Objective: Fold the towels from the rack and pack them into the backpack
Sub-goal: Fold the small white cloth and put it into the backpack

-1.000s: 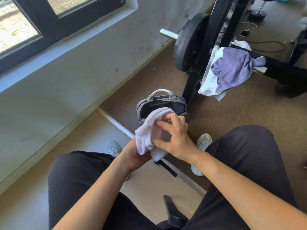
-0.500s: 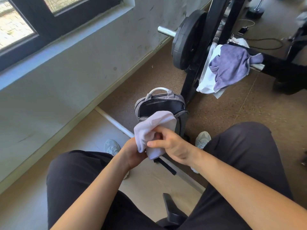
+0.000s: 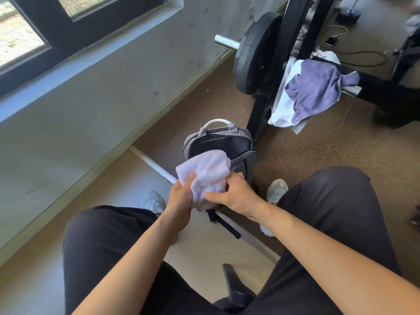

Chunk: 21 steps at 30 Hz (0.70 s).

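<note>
White towel (image 3: 208, 169) soft nappy cloth, purple towel (image 3: 314, 87) matt terry, backpack (image 3: 241, 153) grey woven fabric, barbell sleeve (image 3: 226, 42) shiny bare metal, weight plate (image 3: 254, 55) matt black, floor (image 3: 329, 144) rough speckled brown

Three towels (image 3: 205, 171) (image 3: 318, 87) (image 3: 281, 110), one backpack (image 3: 227, 142), two hands (image 3: 181, 201) (image 3: 236, 196), two shoes (image 3: 153, 201) (image 3: 276, 189), one weight plate (image 3: 254, 55).

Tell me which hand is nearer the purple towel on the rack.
Right. The right hand grips the white towel on the side toward the purple towel; the left hand grips its far side.
</note>
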Tool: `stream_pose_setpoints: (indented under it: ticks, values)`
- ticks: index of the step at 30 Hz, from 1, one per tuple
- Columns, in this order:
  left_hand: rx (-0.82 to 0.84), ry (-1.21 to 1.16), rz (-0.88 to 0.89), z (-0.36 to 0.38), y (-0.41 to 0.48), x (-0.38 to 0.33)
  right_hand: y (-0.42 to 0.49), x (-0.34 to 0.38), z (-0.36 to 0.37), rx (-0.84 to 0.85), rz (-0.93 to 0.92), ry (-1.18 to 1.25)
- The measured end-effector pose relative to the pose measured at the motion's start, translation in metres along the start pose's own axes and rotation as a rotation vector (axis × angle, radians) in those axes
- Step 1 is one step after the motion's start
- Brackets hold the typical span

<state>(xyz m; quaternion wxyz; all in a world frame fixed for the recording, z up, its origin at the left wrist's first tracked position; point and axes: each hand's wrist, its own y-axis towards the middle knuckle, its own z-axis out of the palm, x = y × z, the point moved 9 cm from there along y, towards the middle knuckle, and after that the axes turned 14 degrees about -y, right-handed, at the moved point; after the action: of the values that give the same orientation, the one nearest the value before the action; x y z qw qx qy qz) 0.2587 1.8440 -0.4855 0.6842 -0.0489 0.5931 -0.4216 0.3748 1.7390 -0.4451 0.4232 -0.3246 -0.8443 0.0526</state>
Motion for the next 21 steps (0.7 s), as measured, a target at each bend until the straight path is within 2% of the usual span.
stream_pose_setpoints:
  ticks: [3,7,9,11,13,16,21]
  values:
    - [0.025,-0.100,0.017,0.002,0.000,-0.008,-0.011,0.021,-0.034,-0.179,-0.168,0.141]
    - [0.078,-0.119,0.019,0.003,0.000,-0.015,-0.017,0.026,-0.040,-0.058,-0.237,0.475]
    - [0.086,-0.163,0.011,0.000,0.004,-0.016,-0.012,0.022,-0.043,-0.051,-0.228,0.486]
    - [0.083,-0.202,0.021,-0.003,0.005,-0.020,-0.009,0.019,-0.056,-0.119,-0.234,0.423]
    - [0.060,-0.258,0.030,-0.007,0.004,-0.027,-0.007,0.010,-0.069,-0.200,-0.205,0.307]
    - [0.092,-0.319,0.046,-0.012,0.005,-0.040,-0.004,-0.010,-0.076,-0.236,-0.081,0.222]
    - [0.224,-0.239,-0.038,-0.001,-0.010,-0.042,-0.004,-0.021,-0.065,-0.185,0.066,0.444]
